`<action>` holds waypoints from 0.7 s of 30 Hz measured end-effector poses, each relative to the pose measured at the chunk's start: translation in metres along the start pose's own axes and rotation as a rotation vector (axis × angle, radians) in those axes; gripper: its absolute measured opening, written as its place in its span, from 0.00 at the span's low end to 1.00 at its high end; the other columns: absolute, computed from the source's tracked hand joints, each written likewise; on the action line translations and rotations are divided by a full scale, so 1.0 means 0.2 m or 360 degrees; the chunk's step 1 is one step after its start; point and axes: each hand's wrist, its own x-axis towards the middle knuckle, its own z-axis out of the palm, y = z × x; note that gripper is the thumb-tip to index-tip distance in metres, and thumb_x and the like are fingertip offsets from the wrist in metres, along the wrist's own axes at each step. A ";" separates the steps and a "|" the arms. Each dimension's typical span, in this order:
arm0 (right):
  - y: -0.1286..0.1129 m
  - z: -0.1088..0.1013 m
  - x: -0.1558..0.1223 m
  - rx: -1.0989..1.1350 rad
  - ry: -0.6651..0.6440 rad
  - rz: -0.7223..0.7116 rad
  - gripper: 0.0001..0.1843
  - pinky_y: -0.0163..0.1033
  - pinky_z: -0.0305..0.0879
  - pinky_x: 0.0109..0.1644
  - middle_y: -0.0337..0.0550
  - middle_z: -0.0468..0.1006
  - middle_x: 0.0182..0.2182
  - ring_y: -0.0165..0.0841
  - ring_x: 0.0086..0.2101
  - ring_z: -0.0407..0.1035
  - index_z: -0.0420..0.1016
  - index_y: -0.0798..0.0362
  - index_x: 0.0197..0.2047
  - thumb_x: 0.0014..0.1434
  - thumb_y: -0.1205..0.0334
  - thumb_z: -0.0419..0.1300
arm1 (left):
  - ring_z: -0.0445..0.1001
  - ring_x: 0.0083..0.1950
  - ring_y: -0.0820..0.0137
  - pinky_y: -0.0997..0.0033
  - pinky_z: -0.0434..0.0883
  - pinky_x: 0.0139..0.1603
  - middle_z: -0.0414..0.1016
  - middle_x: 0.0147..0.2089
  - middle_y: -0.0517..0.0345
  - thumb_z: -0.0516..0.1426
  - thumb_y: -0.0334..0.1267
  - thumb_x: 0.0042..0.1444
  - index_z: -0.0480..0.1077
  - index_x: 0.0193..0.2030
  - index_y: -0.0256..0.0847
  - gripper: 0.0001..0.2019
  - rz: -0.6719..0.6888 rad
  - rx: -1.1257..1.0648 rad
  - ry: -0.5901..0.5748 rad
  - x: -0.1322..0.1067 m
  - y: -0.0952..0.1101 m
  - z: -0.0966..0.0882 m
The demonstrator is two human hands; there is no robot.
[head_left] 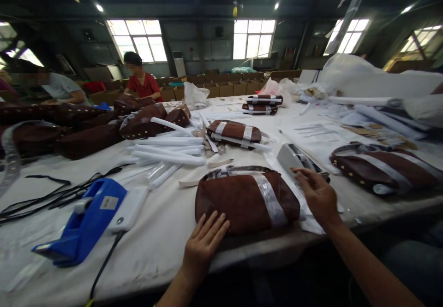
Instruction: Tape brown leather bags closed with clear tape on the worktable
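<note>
A brown leather bag (230, 201) lies near the table's front edge, with one band of clear tape (272, 198) around its right part. My left hand (204, 242) rests on the bag's lower left side, fingers stretched out flat. Just right of the bag is my right hand (316, 196), its fingers curled and their tips close together in front of a grey tape dispenser (294, 155). Whatever those fingertips hold, if anything, is too small to make out. Behind the bag, a second taped brown bag (233, 132) sits beside white foam tubes (168, 154).
A blue tape dispenser (88, 221), a white device (129, 210) with a black cable and black straps (69, 189) lie at left. Another taped bag (387, 166) is at right. Brown bags (92, 141) are heaped at far left, near two people (141, 83).
</note>
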 end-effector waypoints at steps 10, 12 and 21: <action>-0.19 0.84 0.27 -0.0841 -0.1801 -0.0359 0.11 0.39 0.66 0.54 0.43 0.83 0.43 0.39 0.47 0.75 0.82 0.52 0.41 0.64 0.68 0.57 | 0.67 0.67 0.66 0.56 0.56 0.75 0.74 0.62 0.59 0.47 0.28 0.69 0.73 0.59 0.41 0.19 0.0066 0.0051 0.0088 0.01 -0.01 -0.02; -0.19 0.91 0.30 -0.1001 -0.1881 -0.0273 0.07 0.43 0.67 0.54 0.45 0.82 0.41 0.40 0.46 0.75 0.81 0.54 0.38 0.64 0.65 0.59 | 0.67 0.67 0.66 0.55 0.55 0.75 0.74 0.62 0.60 0.47 0.28 0.70 0.73 0.59 0.42 0.18 0.0078 0.0063 0.0094 0.01 0.00 -0.02; -0.17 1.00 0.38 -0.1136 -0.2016 0.0288 0.12 0.45 0.73 0.46 0.43 0.78 0.41 0.35 0.40 0.74 0.76 0.56 0.42 0.66 0.54 0.62 | 0.68 0.66 0.64 0.52 0.52 0.76 0.73 0.62 0.63 0.48 0.29 0.70 0.74 0.57 0.43 0.18 0.0076 0.0013 0.0164 0.01 -0.02 -0.01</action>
